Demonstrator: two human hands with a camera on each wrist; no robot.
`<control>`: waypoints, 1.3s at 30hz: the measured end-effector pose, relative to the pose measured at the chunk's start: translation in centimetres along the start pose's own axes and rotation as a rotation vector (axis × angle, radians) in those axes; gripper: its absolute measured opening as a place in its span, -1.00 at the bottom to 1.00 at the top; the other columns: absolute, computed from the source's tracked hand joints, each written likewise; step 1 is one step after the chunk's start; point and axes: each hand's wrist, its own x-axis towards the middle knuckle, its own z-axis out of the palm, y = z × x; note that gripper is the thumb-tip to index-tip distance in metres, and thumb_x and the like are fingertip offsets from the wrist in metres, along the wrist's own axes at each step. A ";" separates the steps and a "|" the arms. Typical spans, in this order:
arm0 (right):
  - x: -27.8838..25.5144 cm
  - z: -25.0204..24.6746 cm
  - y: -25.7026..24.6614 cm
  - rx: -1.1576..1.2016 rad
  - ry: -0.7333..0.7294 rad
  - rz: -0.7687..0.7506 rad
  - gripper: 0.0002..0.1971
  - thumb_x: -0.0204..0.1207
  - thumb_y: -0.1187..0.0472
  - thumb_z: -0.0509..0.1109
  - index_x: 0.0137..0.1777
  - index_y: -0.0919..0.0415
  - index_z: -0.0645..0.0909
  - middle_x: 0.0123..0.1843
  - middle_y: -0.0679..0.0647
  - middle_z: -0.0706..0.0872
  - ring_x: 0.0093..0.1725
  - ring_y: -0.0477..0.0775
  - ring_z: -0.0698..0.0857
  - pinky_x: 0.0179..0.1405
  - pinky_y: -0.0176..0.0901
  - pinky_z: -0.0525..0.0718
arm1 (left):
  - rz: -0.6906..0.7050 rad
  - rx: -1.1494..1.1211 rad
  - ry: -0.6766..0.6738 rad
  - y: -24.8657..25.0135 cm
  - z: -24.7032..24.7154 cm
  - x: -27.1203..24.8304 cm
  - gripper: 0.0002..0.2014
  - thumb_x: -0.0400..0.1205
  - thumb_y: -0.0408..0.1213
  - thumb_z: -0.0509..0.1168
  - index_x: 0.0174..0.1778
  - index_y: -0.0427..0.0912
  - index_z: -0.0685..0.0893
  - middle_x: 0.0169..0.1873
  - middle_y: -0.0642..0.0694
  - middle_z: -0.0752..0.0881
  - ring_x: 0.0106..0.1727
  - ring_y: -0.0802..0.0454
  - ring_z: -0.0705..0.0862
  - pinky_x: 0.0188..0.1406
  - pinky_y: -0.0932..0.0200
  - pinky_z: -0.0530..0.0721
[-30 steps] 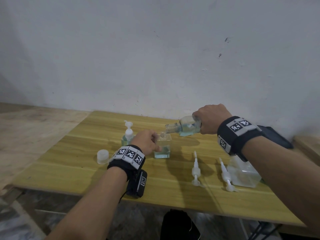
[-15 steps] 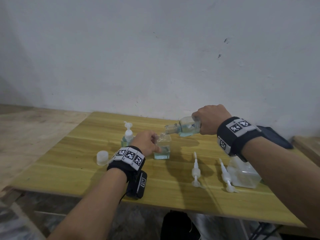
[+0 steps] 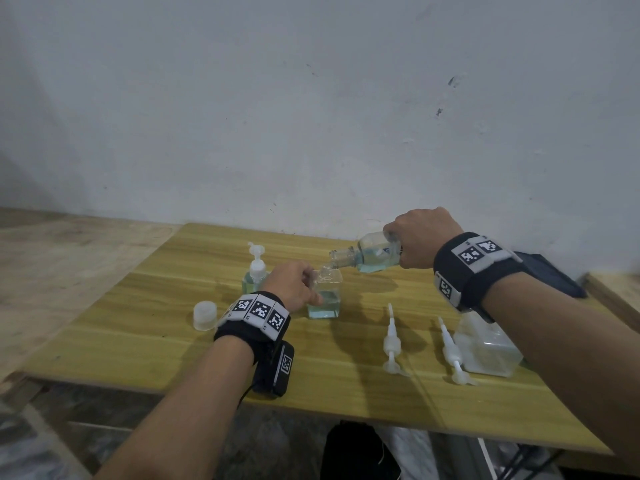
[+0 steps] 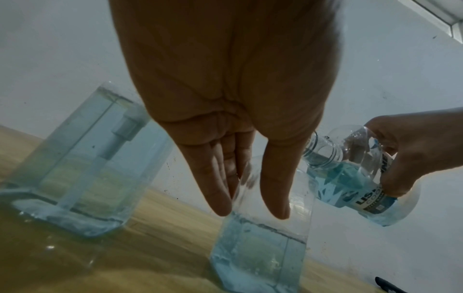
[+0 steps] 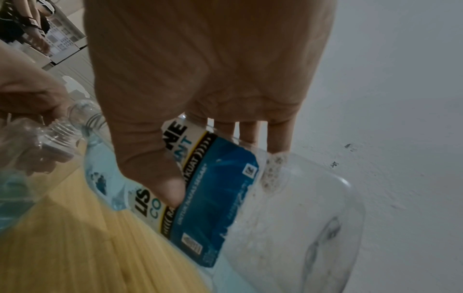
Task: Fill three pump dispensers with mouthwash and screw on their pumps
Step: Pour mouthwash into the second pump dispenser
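My right hand [image 3: 420, 239] grips a mouthwash bottle [image 3: 372, 257] [image 5: 200, 190] tipped on its side, its mouth over the neck of a clear square dispenser [image 3: 325, 296] [image 4: 265, 237]. That dispenser stands mid-table, partly filled with blue liquid. My left hand [image 3: 294, 289] [image 4: 248, 188] holds the dispenser by its upper left side, thumb and fingers around it. Behind my left hand stands a dispenser [image 3: 254, 277] [image 4: 82, 164] with its pump fitted and blue liquid inside. Two loose pumps [image 3: 392, 341] [image 3: 452, 351] lie on the table at the right, beside an empty dispenser [image 3: 485, 348].
A white cap [image 3: 205, 315] sits on the wooden table [image 3: 138, 341] left of my left wrist. A white wall runs close behind the table. The table's front edge is near my forearms.
The mouthwash bottle has stayed tilted over the dispenser's neck. Neither hand has visibly moved.
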 end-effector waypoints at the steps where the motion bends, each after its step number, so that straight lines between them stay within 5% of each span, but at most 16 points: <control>1: 0.0 0.0 0.0 0.001 0.001 -0.001 -0.83 0.40 0.10 0.36 0.00 -0.05 0.62 -0.25 -0.08 0.63 -0.25 0.06 0.63 -0.37 -0.18 0.35 | 0.001 -0.001 -0.001 0.0 0.0 0.0 -0.65 0.37 -0.30 0.60 0.02 -0.14 0.67 -0.03 -0.03 0.72 0.03 -0.06 0.72 0.18 -0.11 0.71; 27: -0.3 0.0 -0.2 0.042 -0.036 0.018 -0.82 0.41 0.11 0.35 0.02 -0.04 0.59 -0.18 -0.06 0.65 -0.19 0.08 0.64 -0.32 -0.15 0.40 | -0.002 0.012 0.013 0.1 0.0 -0.1 -0.63 0.38 -0.31 0.60 0.06 -0.13 0.68 -0.05 0.01 0.72 0.04 -0.01 0.70 0.18 -0.04 0.70; 34: -1.5 2.1 -0.9 0.214 -0.114 0.091 -0.75 0.39 0.03 0.42 0.08 -0.05 0.61 -0.13 -0.09 0.70 -0.15 0.04 0.68 -0.21 -0.11 0.64 | -0.008 0.025 0.029 0.1 0.1 -0.3 -0.65 0.40 -0.33 0.58 0.05 -0.13 0.66 -0.03 0.02 0.70 0.06 0.00 0.68 0.16 0.03 0.68; 39: -1.3 2.9 -0.9 0.318 -0.145 0.153 -0.66 0.33 0.01 0.45 0.14 -0.11 0.64 -0.09 -0.09 0.68 -0.11 0.04 0.68 -0.18 -0.11 0.61 | -0.010 0.039 0.024 0.1 0.1 -0.2 -0.66 0.40 -0.31 0.58 0.04 -0.11 0.65 -0.01 0.03 0.69 0.06 -0.01 0.68 0.19 0.00 0.68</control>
